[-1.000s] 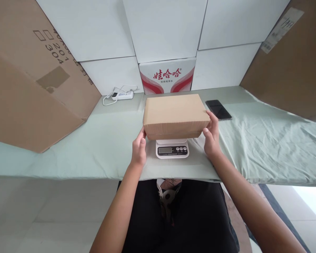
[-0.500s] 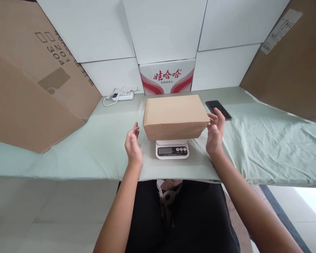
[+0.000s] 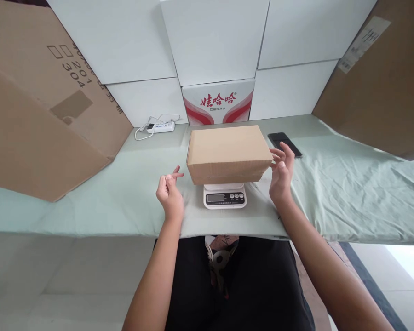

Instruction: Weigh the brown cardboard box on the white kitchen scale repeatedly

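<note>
A closed brown cardboard box (image 3: 229, 147) rests on top of a white kitchen scale (image 3: 225, 204). The box hides the weighing platform for the most part; the scale's display and buttons face me, and I cannot make out a reading. Left of the box, apart from it, is my left hand (image 3: 170, 195), empty, its thumb bent inward and a couple of fingers stretched toward the box. My right hand (image 3: 282, 174) stands open at the box's right end, fingers spread and curved. Its fingertips are close to the box's edge; whether they touch it I cannot tell.
A green cloth (image 3: 100, 202) covers the table. Behind the right hand lies a black phone (image 3: 284, 144). A white power strip (image 3: 161, 127) with a cable sits at the back left. Large cartons (image 3: 48, 124) flank both sides, and white boxes (image 3: 214, 41) form the back wall.
My left hand has shifted slightly left and down, away from the box, and its fingers have bent partly. My right hand, the box and the scale have stayed in place.
</note>
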{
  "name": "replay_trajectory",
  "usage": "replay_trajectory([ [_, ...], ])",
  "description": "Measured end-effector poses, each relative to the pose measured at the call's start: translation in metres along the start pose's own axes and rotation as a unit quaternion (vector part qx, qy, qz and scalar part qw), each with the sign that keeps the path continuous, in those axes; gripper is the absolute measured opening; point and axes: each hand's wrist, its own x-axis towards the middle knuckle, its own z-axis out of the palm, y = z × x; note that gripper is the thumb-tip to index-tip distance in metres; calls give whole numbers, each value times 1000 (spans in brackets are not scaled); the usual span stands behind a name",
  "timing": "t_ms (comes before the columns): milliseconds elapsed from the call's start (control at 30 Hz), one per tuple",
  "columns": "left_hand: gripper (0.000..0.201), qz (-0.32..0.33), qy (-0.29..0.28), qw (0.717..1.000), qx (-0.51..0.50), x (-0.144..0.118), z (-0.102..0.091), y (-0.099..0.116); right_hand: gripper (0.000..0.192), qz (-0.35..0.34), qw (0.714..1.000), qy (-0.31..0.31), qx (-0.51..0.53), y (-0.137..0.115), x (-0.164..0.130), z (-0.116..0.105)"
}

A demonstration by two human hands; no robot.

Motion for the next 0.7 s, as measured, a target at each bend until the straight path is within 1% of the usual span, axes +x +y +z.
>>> replay_trajectory([
  [100,43,-8,25,999,-19,4,1,-2,67,-2,1000,-3,-16,1,1,0],
  [200,40,-31,37,998,-31,9,1,-7,68,-1,1000,-3,-19,2,1,-1],
  [367,25,-98,53,989,-93,15,1,-11,63,-5,1000,1,-2,2,1,-1],
  [467,19,-114,65,984,-120,16,0,-9,62,-1,1000,4,3,2,2,-1],
  [533,23,-106,77,984,-122,16,0,-7,62,3,1000,7,2,2,3,0],
  [600,32,-90,86,986,-113,16,0,-5,63,7,1000,9,0,2,3,0],
  [700,44,-77,83,988,-104,16,-1,-2,63,11,1000,8,4,2,4,1],
])
